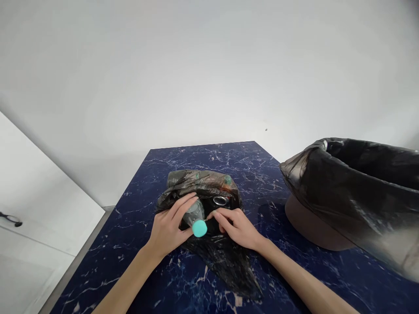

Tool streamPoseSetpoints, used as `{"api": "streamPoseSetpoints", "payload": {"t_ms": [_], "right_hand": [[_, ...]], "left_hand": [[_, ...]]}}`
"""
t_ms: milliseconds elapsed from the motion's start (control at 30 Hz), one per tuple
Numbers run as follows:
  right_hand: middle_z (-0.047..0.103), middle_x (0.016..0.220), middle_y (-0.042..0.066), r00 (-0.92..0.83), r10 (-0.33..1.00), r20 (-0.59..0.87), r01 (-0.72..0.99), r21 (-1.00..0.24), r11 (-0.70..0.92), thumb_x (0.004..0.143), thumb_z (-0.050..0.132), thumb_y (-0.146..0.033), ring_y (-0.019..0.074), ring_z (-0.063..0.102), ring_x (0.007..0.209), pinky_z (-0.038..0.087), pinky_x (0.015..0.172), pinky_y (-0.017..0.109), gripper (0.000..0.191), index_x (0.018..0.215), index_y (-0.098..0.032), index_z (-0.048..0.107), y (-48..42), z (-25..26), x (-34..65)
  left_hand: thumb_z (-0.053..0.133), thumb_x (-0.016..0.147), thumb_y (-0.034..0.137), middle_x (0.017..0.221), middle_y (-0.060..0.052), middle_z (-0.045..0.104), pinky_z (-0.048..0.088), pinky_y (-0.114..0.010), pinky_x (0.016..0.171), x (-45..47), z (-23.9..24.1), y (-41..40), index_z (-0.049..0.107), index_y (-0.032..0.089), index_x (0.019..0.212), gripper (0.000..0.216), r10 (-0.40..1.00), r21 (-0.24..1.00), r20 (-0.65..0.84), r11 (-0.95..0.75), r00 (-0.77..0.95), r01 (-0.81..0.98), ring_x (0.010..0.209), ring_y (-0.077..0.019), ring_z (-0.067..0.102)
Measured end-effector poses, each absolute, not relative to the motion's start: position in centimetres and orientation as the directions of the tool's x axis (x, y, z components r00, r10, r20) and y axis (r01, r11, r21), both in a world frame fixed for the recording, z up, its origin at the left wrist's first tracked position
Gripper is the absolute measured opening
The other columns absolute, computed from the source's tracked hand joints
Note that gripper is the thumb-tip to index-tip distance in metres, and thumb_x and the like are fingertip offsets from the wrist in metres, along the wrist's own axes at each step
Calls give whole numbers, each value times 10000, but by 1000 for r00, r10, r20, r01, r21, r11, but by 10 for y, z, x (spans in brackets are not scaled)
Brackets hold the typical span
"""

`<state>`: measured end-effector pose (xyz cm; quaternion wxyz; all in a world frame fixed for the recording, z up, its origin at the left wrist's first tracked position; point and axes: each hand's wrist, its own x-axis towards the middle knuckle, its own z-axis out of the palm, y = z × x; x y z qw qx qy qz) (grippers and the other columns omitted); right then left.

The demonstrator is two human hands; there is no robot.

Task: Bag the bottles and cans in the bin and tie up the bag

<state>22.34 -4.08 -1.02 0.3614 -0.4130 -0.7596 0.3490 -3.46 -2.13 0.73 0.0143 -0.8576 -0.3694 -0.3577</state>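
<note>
the left hand (172, 226) comes in from the lower left, its forearm (131, 279) slanting up and to the right, back of the hand upward. its fingers grasp the bottle (195, 211), reaching over its far side while the thumb lies on the near side by the cap (199, 228). the bottle is at the mouth of the black bag (225, 261) on the desk (209, 157); its cap points towards the person and slightly right, and its long axis runs back into the bag, where the base is hidden. the right hand (237, 226) reaches in from the lower right, fingers bent, thumb and index together at the bag's opening, just beside the bottle; whether they pinch the bag, i cannot tell. a can (221, 201) sits in the bag beyond the right hand, end showing. to the right stands a bin (317, 224) with a black liner (353, 187).
</note>
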Motion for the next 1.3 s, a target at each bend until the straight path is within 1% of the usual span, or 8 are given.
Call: {"api": "streamPoseSetpoints", "payload": {"t_ms": [100,200,300,433,633,867,1133,1300], "right_hand": [[645,637,-27,-322,915,243,385,-849,361,1132,354,-569,156,629,602,474,681,266,538,1058,-225,761,-37,-13,224],[646,609,-34,-273,936,223,411,-852,323,1116,398,-565,164,621,558,458,635,276,481,1051,-221,726,-32,-19,225],[644,580,-45,-227,951,209,426,-857,289,1106,416,-537,178,617,520,450,607,285,424,1169,-216,684,-29,-23,225],[654,582,-37,-178,964,200,454,-852,261,1089,423,-505,204,632,533,444,620,303,409,1245,-189,631,-28,-26,225],[662,601,-37,-156,968,196,487,-837,248,1073,431,-503,212,610,534,431,639,316,375,1212,-207,613,-27,-28,224],[651,610,-42,-166,965,202,506,-822,259,1074,425,-480,211,600,554,442,688,325,360,1221,-207,607,-27,-30,224],[644,605,-42,-165,965,205,512,-818,262,1065,428,-466,225,614,560,456,723,340,337,1221,-219,595,-27,-33,224],[659,615,-41,-148,963,227,509,-817,271,1056,440,-439,229,623,561,452,690,332,306,1221,-218,573,-26,-36,224]], "left_hand": [[813,883,429,1370,-111,752,573,-301,584,-30,18,-25,663,307,1450,599,771,598,617,-591,159,541,735,-225,739],[735,897,560,1127,-110,818,437,-251,424,-34,31,-19,763,225,1280,509,875,873,470,-441,-116,207,522,-142,581],[628,889,707,1155,-127,809,283,-217,334,-49,42,-5,767,170,1136,607,915,914,256,-334,-313,-229,464,-90,468],[573,905,728,965,-70,771,552,-229,557,-80,50,11,716,177,1020,581,881,836,113,-334,-460,-435,675,-146,640],[663,895,602,824,-9,669,603,-297,751,-120,60,29,603,198,972,416,745,847,193,-456,-639,-275,802,-175,652],[925,774,401,1021,12,715,549,-343,993,-130,55,30,645,165,1117,503,458,825,501,-509,-734,246,978,-180,675],[941,735,329,1285,-83,678,508,-489,1088,-137,34,28,547,160,1377,772,457,786,616,-305,-641,538,1188,-291,669],[931,736,406,1293,-89,629,487,-577,1100,-138,27,27,469,188,1329,782,502,793,583,-181,-639,581,1216,-342,645]]}}
